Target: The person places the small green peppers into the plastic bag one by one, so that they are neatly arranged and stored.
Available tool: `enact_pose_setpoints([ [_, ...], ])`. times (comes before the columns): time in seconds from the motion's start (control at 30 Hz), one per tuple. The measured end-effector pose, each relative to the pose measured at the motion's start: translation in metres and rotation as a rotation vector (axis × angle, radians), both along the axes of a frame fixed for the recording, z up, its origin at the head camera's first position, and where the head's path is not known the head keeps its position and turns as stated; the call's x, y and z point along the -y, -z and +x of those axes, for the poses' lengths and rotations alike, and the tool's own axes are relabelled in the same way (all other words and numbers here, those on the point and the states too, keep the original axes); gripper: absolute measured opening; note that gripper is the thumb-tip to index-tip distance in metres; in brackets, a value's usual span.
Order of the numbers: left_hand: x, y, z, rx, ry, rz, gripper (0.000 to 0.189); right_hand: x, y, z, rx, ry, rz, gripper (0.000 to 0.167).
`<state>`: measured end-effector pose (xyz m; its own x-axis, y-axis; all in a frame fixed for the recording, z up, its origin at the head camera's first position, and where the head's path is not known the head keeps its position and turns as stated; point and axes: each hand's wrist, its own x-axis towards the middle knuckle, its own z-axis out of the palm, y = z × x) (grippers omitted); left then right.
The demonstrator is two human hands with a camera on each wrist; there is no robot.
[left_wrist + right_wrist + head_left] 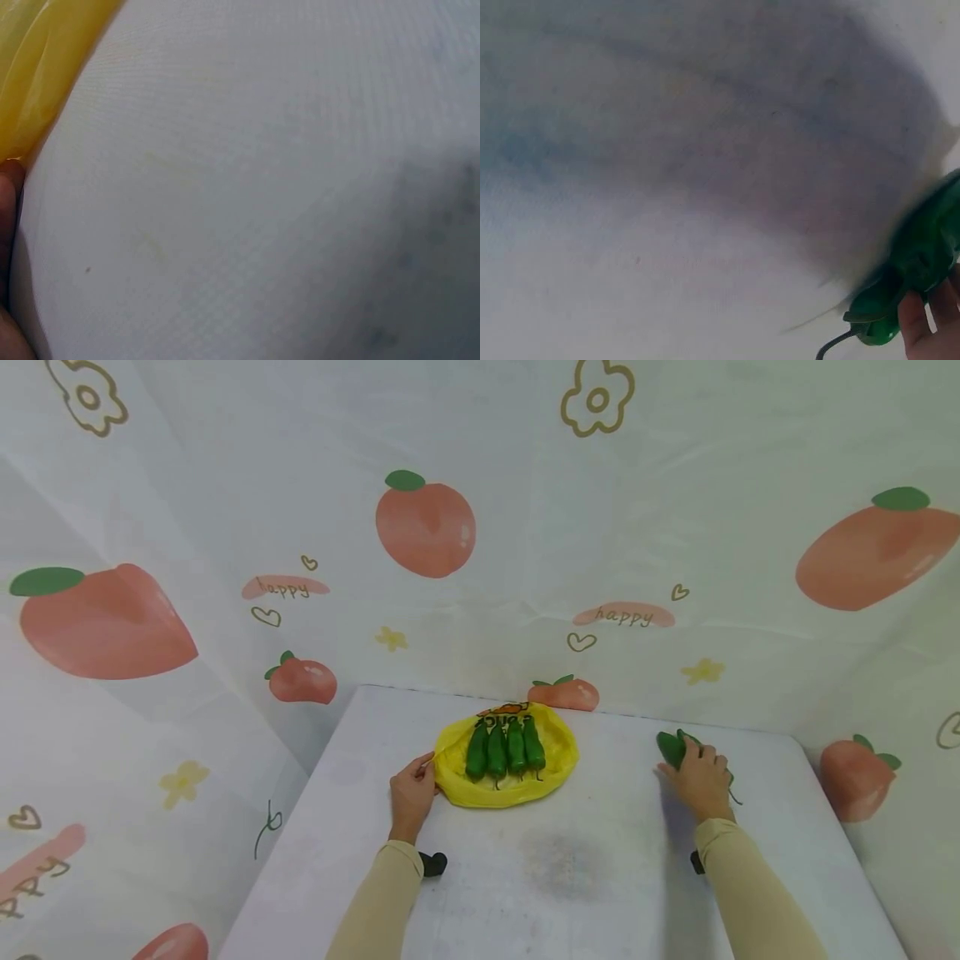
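A yellow plastic bag (450, 791) lies flat near the back of the white table, with a row of several green peppers (497, 753) side by side on it. At its left edge, my left hand (411, 795) pinches the plastic between thumb and fingers. The left wrist view catches only the bag's edge (45, 67) and fingertips (7, 199). Over on the right, my right hand (702, 783) grips green peppers (670, 749), partly hidden under its fingers. In the right wrist view, those peppers (922, 240) and a curved stem show beside the fingers (915, 319).
The white table (600, 827) meets a pale backdrop cloth (510, 610) printed with fruit and flowers at its back and sides. A dark wrist piece (432, 863) shows by the left sleeve. A greyish smudge marks the table's middle.
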<state>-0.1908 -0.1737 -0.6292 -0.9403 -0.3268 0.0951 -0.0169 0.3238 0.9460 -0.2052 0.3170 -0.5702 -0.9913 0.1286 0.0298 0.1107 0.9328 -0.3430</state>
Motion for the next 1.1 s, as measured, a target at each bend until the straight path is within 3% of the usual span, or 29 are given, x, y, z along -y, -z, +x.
enact_pose_setpoints([
  [0.33, 0.0, 0.002, 0.001, -0.007, 0.001, -0.032, 0.026, 0.0, 0.007, -0.001, 0.004, 0.06, -0.151, 0.065],
  [0.53, 0.0, 0.005, -0.001, -0.007, -0.002, -0.033, 0.026, 0.001, 0.011, -0.004, 0.086, 0.127, -0.222, 0.068],
  [0.83, 0.001, 0.005, -0.002, 0.008, 0.002, -0.035, 0.026, 0.003, 0.007, -0.009, 0.163, 0.113, -0.218, 0.072],
  [1.1, 0.001, 0.009, -0.004, -0.005, -0.004, -0.067, 0.025, 0.015, -0.003, -0.005, 0.235, 0.127, -0.308, 0.07],
])
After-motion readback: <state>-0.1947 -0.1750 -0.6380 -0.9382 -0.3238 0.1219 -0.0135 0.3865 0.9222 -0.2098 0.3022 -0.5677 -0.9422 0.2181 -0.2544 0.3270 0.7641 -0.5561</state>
